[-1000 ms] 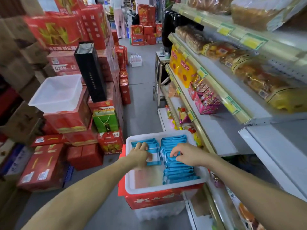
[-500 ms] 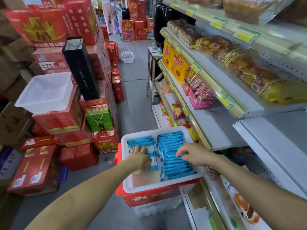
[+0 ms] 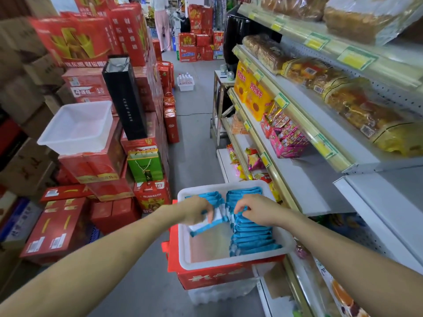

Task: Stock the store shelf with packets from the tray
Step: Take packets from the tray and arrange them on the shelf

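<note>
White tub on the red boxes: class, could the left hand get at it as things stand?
Probably yes: nothing covers the white tub, but the left hand must first release its packet.

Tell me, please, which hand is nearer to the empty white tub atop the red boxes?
Left. The left hand holds a blue packet in the tray's left row, down-right of the empty white tub; the right hand pinches another blue packet farther right.

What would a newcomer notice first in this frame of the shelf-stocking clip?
Low in the middle, the white tray of blue packets draws the eye, with the left hand and right hand each gripping packets in it. Red cartons tower on the left; part-filled shelves run along the right.
</note>
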